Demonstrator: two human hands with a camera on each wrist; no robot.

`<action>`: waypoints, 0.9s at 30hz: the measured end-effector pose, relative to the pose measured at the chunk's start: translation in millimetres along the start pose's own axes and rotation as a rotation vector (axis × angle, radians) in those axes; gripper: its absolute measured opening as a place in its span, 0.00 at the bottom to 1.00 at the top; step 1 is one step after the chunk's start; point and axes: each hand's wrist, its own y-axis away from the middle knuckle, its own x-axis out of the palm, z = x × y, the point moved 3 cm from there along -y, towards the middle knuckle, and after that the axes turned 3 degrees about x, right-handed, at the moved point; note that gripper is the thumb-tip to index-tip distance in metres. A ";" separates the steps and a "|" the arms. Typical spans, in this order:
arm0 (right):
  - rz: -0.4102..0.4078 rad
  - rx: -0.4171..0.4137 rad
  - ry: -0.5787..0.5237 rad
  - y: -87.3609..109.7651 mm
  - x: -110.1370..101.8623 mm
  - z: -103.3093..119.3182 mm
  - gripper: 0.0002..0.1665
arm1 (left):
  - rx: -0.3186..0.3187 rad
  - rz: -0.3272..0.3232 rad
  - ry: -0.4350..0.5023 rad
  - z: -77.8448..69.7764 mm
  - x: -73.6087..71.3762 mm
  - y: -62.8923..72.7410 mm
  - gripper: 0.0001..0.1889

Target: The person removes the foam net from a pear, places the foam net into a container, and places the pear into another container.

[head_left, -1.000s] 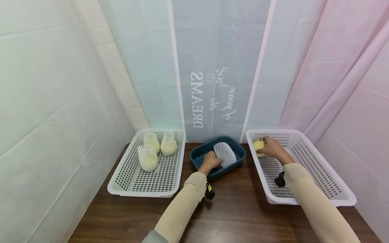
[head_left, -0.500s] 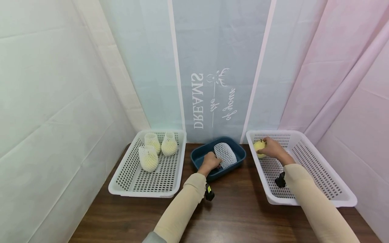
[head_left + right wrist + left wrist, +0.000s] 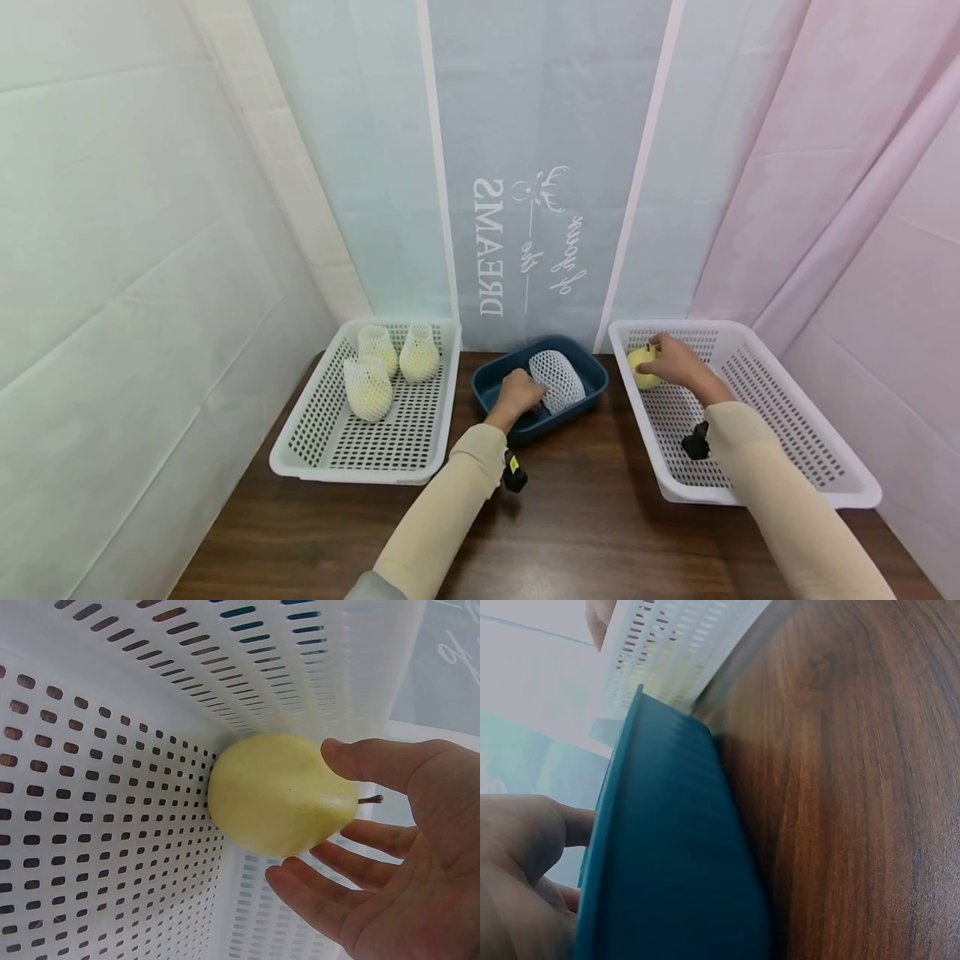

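Observation:
In the right basket (image 3: 757, 467), a yellow-green pear (image 3: 281, 796) with a short brown stem sits in the corner against the wall. My right hand (image 3: 420, 847) is around its stem end, thumb on one side and curved fingers on the other. Over the blue tray (image 3: 491, 379) between the baskets, my left hand (image 3: 519, 392) reaches in with bent fingers. Beside those fingers lies white foam netting (image 3: 557, 382), which they seem to touch. The left fingertips are hidden from the head view by the hand and from the left wrist view by the tray's wall.
To the left stands another white perforated basket (image 3: 431, 467) holding pears in foam nets (image 3: 369, 392). Both baskets and the tray rest on a dark wooden table (image 3: 577, 517). A printed curtain (image 3: 540, 100) hangs right behind them, and pale sheets enclose both sides.
My right hand and wrist have shifted very slightly to the right at the pear. The left hand stays in the tray by the netting, nearly still.

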 end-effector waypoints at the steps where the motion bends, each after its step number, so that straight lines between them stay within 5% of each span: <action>1: 0.001 0.004 0.001 0.5 -0.8 0.0 0.46 | -0.009 0.008 0.007 -0.1 -0.1 -0.9 0.26; 12: -0.020 -0.043 0.003 13.0 -11.7 11.2 0.45 | -0.067 0.064 -0.004 -5.9 -10.6 -0.7 0.24; 17: -0.035 -0.054 0.011 16.9 -15.1 21.0 0.44 | 0.024 0.029 0.049 -14.0 -19.9 8.2 0.26; 27: -0.087 -0.077 0.004 24.9 -22.2 30.0 0.38 | 0.156 0.012 0.122 -48.6 -52.1 56.3 0.20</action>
